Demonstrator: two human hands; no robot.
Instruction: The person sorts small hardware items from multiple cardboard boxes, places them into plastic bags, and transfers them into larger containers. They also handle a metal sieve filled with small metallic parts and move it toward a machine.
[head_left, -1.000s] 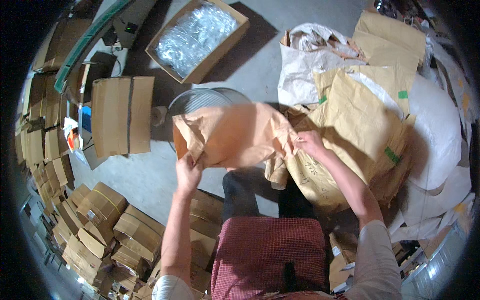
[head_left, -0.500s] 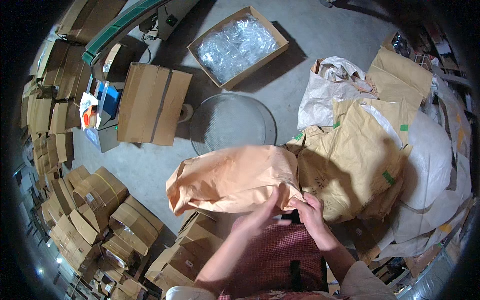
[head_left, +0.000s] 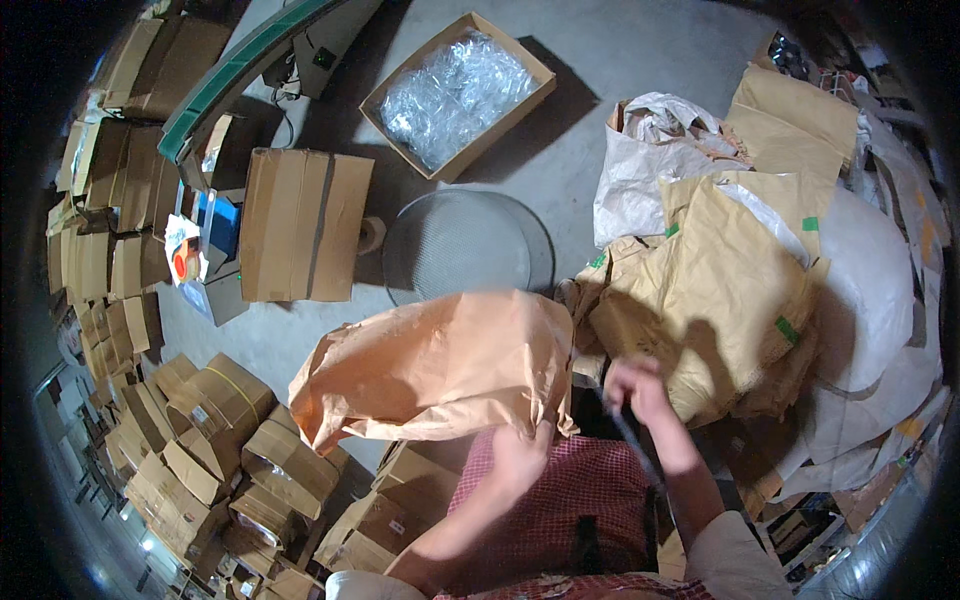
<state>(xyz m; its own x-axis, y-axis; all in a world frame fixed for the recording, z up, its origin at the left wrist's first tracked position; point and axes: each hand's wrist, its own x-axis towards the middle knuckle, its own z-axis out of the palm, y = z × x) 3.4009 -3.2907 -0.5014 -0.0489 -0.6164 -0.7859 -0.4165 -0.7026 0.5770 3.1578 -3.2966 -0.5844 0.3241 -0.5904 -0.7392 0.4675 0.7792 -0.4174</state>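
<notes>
A large crumpled orange-tan paper bag (head_left: 440,350) spreads out in front of me, its left end gaping. My left hand (head_left: 522,458) is closed on the bag's near edge at the right end, its fingertips partly hidden by paper. To the right of the bag and apart from it, my right hand (head_left: 637,388) is raised with curled fingers. From it a thin dark strip (head_left: 640,445), blurred, runs down along my forearm; I cannot make out its kind.
Beyond the bag lies a round mesh sieve (head_left: 470,245). A cardboard box (head_left: 548,85) of clear plastic stands farther off. Tan sacks (head_left: 720,290) and a white sack (head_left: 640,190) crowd the right. A closed carton (head_left: 300,225) and stacked boxes (head_left: 215,400) fill the left.
The bag has shifted left and its left end gapes wider. My left hand has closed on its near edge. My right hand has let go of the bag and risen, with a dark strip at it.
</notes>
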